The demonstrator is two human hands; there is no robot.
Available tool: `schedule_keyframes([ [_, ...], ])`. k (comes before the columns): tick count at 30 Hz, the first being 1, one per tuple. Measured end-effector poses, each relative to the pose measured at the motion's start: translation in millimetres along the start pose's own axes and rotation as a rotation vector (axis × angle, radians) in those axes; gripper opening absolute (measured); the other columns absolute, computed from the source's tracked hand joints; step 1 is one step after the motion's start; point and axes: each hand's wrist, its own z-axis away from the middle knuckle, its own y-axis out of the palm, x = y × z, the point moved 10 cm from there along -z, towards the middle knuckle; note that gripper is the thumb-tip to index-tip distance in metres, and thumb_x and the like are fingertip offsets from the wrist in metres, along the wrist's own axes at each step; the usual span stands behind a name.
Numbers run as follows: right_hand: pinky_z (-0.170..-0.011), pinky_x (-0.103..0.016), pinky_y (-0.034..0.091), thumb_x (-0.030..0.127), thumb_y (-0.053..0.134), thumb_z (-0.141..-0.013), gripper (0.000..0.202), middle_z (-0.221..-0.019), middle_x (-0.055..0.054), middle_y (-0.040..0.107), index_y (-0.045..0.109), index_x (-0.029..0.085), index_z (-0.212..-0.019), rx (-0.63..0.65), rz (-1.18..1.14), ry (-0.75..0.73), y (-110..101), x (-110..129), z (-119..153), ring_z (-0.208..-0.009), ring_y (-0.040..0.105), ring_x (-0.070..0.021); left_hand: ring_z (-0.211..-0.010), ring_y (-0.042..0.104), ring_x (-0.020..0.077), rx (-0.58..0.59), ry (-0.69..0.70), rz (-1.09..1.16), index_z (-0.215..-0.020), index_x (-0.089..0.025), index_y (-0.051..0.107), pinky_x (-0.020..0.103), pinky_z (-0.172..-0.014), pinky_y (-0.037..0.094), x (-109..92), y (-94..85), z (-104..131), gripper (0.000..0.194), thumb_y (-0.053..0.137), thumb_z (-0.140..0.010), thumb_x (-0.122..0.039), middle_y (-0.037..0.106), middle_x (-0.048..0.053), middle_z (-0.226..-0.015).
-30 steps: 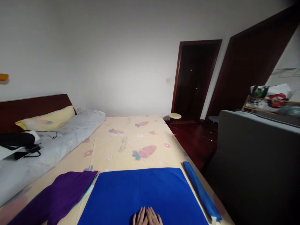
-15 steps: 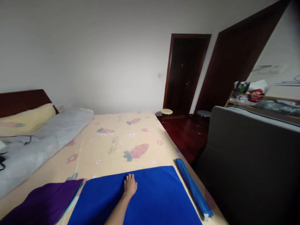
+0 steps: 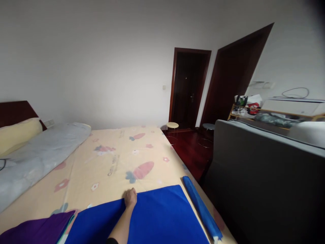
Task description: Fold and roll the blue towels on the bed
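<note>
We see our left hand (image 3: 130, 197) at the far edge of the blue cloth (image 3: 162, 217), roughly midway between that cloth's two far corners, the forearm crossing above it from the bottom of the view, where a black sleeve (image 3: 112, 241) just shows. The fingers are bent inward and the knuckles reach slightly past the edge; the fingertips are hidden, so we cannot tell whether they pinch the fabric or only press on it. The blue cloth lies spread on the bed (image 3: 114, 181), extending to both sides of the hand and back towards us, its near part cut off by the frame. Between its right edge and the right edge of the bed lies a rolled blue cloth (image 3: 201, 208), set apart from the hand. On the other side, just beside the far left corner of the blue cloth, we have the purple cloth (image 3: 38, 228). Farther up the bed's left part stretch a gray quilt (image 3: 50, 149) and a yellow pillow (image 3: 20, 134), the pillow near the headboard (image 3: 15, 112).
</note>
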Motion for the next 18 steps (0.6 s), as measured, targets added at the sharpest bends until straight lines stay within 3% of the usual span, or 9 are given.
schedule_keyframes([
  [5,-0.072,-0.033,0.053,0.033,0.066,-0.08,0.035,-0.127,-0.001,0.059,0.061,0.033,-0.114,-0.043,-0.081,0.041,-54.6,-19.9,74.4,-0.101,0.061,-0.0221,-0.099,0.061,0.0187,-0.065,0.065,0.277,-0.099,-0.017,0.062,0.043,-0.089,0.049,-11.6,-47.5,2.4,0.027,0.057,-0.087,-0.041,0.065,0.004,-0.107],
  [7,-0.07,-0.03,0.054,0.04,0.062,-0.085,0.027,-0.117,-0.001,0.063,0.062,0.032,-0.11,-0.055,-0.125,0.049,-78.6,-28.0,99.4,-0.095,0.062,-0.0186,-0.088,0.062,0.016,-0.077,0.102,0.42,-0.097,-0.016,0.062,0.04,-0.083,0.052,-14.5,-78.4,4.9,0.028,0.057,-0.088,-0.043,0.066,0.003,-0.098],
  [9,-0.064,-0.027,0.053,0.043,0.053,-0.09,0.023,-0.098,-0.002,0.068,0.063,0.029,-0.105,-0.066,-0.176,0.047,-106.5,-35.3,110.4,-0.079,0.063,-0.0156,-0.082,0.063,0.0148,-0.118,0.157,0.575,-0.091,-0.016,0.063,0.036,-0.078,0.052,-14.7,-120.4,12.7,0.031,0.057,-0.086,-0.046,0.067,0.001,-0.09],
  [12,-0.062,-0.028,0.053,0.045,0.042,-0.092,0.031,-0.074,-0.003,0.067,0.064,0.024,-0.097,-0.136,-0.41,0.06,-161.8,-46.3,92.2,-0.065,0.062,-0.0165,-0.077,0.063,0.0153,-0.204,0.242,0.804,-0.083,-0.017,0.064,0.029,-0.07,0.047,-5.7,-193.9,34.9,0.038,0.066,-0.072,-0.054,0.069,0.001,-0.082],
  [15,-0.057,-0.027,0.051,0.055,0.065,-0.076,0.036,-0.069,-0.003,0.064,0.061,0.021,-0.084,-0.268,-0.686,0.115,-221.0,-57.6,44.2,-0.063,0.061,-0.0174,-0.072,0.063,0.0144,-0.273,0.286,0.985,-0.09,-0.018,0.064,0.026,-0.063,0.042,11.4,-261.5,64.4,0.049,0.072,-0.059,-0.056,0.069,0.001,-0.078],
  [18,-0.06,-0.028,0.051,0.056,0.076,-0.064,0.044,-0.067,-0.002,0.064,0.061,0.019,-0.084,-0.255,-0.866,0.098,-256.3,-52.6,-9.9,-0.064,0.061,-0.0168,-0.065,0.061,0.0123,-0.295,0.31,1.1,-0.093,-0.018,0.066,0.025,-0.062,0.041,25.7,-311.5,95.3,0.056,0.077,-0.052,-0.054,0.069,0.001,-0.073],
])
